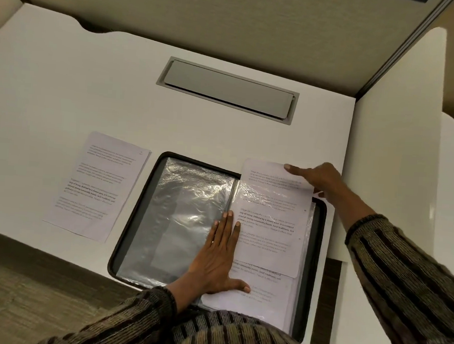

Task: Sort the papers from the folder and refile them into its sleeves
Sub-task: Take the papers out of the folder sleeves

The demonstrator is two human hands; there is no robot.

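I'm partway through refiling: the folder (316, 246) lies open on the desk (64, 91) in front of me, and one sheet (268, 224) is partly inside the right-hand sleeve (257, 192), its far end sticking out past the folder's top edge. My right hand (320, 179) grasps that free end at the far right corner, forefinger laid on top and thumb showing just beneath. My left hand (219, 258) is released, fingers straight, pressing flat beside the spine with the thumb spread over a lower page to pin the sleeves down. A stack (97, 186) of papers waits just left of the folder, so I judge several sheets are still to be filed. The left-hand sleeve (184, 217) looks empty. The next move, as I read it, is to feed the sheet towards me until it seats fully. It has to go in square so the plastic doesn't bunch or crease the paper, with the left hand holding the sleeve flat.
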